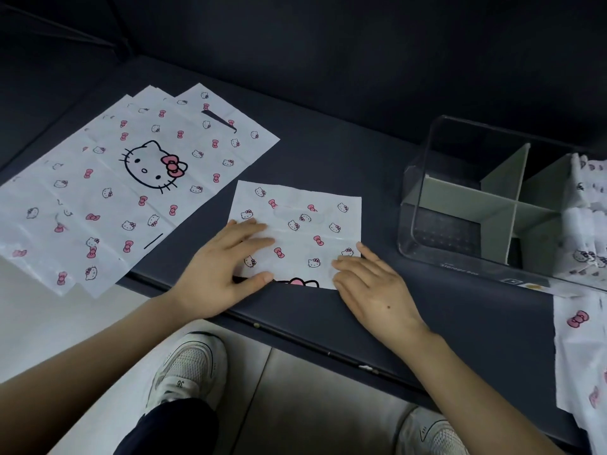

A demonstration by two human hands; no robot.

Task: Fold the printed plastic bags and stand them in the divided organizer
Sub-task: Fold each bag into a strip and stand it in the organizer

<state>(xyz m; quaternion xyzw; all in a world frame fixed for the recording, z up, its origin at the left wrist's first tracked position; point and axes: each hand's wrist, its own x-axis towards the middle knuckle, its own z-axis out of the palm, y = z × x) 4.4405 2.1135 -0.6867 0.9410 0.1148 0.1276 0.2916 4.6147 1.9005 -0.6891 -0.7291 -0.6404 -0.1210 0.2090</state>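
A white printed bag folded in half [302,224] lies flat on the dark surface in front of me. My left hand [223,267] presses flat on its left part, thumb at the near edge. My right hand [371,284] rests with straight fingers on its near right corner. A stack of unfolded printed bags [108,192] lies spread to the left. The clear organizer [427,205] with grey dividers [476,198] stands at the right, and folded bags [588,211] stand in its right-hand compartments.
Another printed bag [581,356] hangs over the surface's near edge at far right. The near edge [295,336] runs diagonally below my hands, with my shoes [190,366] and pale floor beneath. A dark backrest rises behind.
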